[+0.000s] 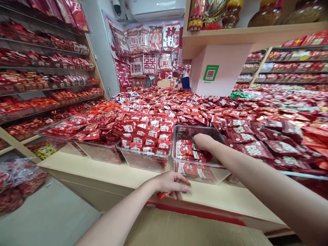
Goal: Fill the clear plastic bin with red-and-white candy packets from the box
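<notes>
Clear plastic bin's (191, 162) low fill puts my right hand (203, 141) deep, grip hidden; left hand (171, 183) over red packet (162, 195), can't tell if clamped.

Far beyond left hand (173, 184): bagged red decorations (150, 64), air conditioner (157, 8) above | beyond right hand (203, 141), slightly right: QR-code sign (210, 74); higher, wooden shelf (256, 33) with brown gourd-shaped ornaments (232, 15) | well left of left hand: stocked shelving (98, 76)
</notes>
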A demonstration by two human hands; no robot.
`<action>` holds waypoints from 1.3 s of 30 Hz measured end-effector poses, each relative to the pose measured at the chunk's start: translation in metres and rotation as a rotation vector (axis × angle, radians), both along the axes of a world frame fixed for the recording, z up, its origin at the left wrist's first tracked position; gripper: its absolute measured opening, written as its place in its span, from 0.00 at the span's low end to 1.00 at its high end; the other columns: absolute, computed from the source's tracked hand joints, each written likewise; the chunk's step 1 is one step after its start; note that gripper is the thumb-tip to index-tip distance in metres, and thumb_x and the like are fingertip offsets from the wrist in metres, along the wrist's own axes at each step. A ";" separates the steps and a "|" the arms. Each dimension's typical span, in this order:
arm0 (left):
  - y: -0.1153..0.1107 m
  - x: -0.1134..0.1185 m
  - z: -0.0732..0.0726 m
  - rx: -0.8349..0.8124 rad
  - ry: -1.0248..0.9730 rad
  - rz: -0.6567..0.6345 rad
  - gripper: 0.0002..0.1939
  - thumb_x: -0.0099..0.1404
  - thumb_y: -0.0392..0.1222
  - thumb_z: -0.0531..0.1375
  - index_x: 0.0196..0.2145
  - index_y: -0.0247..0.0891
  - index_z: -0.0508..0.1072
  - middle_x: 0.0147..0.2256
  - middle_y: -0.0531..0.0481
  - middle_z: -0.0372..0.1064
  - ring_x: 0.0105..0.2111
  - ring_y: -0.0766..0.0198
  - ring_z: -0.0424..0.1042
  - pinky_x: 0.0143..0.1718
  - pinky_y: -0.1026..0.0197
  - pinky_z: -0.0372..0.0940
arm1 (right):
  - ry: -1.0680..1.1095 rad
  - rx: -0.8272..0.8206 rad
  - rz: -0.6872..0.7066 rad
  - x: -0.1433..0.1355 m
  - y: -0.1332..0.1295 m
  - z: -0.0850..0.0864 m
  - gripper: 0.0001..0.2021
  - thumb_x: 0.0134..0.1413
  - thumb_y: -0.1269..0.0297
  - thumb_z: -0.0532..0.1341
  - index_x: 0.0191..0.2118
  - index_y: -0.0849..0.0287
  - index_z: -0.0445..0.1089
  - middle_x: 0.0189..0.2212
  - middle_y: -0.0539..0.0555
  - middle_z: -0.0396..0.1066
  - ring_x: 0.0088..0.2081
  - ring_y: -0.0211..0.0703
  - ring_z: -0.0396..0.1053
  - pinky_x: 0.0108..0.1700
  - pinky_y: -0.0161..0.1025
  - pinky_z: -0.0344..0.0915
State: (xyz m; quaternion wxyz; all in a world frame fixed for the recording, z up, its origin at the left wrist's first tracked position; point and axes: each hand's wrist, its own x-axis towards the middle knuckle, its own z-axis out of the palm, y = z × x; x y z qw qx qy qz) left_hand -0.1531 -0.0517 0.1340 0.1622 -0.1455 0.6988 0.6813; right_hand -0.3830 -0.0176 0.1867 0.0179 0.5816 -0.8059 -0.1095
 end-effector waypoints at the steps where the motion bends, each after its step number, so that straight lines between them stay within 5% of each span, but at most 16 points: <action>1: 0.000 0.000 0.000 -0.005 0.000 0.002 0.25 0.46 0.51 0.61 0.41 0.36 0.66 0.24 0.51 0.67 0.17 0.72 0.65 0.19 0.68 0.57 | -0.013 0.005 0.014 0.000 -0.001 -0.001 0.13 0.43 0.70 0.53 0.35 0.64 0.70 0.34 0.63 0.70 0.36 0.50 0.67 0.34 0.39 0.62; 7: 0.001 -0.001 -0.006 -0.035 0.024 0.013 0.25 0.46 0.51 0.60 0.41 0.36 0.66 0.23 0.51 0.67 0.18 0.71 0.66 0.18 0.69 0.56 | -0.059 0.025 0.048 -0.003 -0.002 -0.007 0.13 0.42 0.66 0.56 0.36 0.58 0.70 0.33 0.55 0.71 0.36 0.44 0.67 0.36 0.33 0.60; 13: 0.001 -0.001 -0.011 -0.077 0.026 0.029 0.27 0.45 0.53 0.60 0.41 0.36 0.66 0.23 0.51 0.67 0.18 0.70 0.66 0.19 0.68 0.56 | -0.042 0.012 0.004 -0.002 -0.003 -0.015 0.16 0.41 0.71 0.54 0.39 0.61 0.68 0.36 0.58 0.70 0.39 0.46 0.67 0.37 0.35 0.61; 26: 0.000 0.001 -0.007 -0.054 0.029 0.023 0.26 0.46 0.52 0.60 0.41 0.36 0.66 0.27 0.48 0.69 0.19 0.69 0.67 0.20 0.68 0.57 | -0.028 -0.013 -0.008 0.009 -0.001 -0.004 0.12 0.42 0.68 0.53 0.33 0.64 0.70 0.33 0.60 0.71 0.35 0.46 0.68 0.34 0.34 0.61; 33: -0.003 0.001 -0.008 -0.006 0.057 0.031 0.22 0.47 0.51 0.60 0.38 0.36 0.67 0.33 0.47 0.68 0.20 0.69 0.68 0.21 0.66 0.61 | 0.020 -0.091 0.056 0.014 0.011 0.035 0.13 0.45 0.66 0.51 0.35 0.61 0.69 0.33 0.59 0.70 0.35 0.45 0.67 0.32 0.35 0.59; 39: 0.000 0.002 -0.005 -0.034 0.057 0.043 0.23 0.46 0.51 0.60 0.39 0.36 0.67 0.31 0.48 0.67 0.21 0.69 0.68 0.21 0.66 0.60 | -0.080 -0.224 0.095 0.038 0.053 0.067 0.10 0.45 0.66 0.51 0.30 0.59 0.70 0.28 0.55 0.71 0.29 0.41 0.66 0.30 0.34 0.57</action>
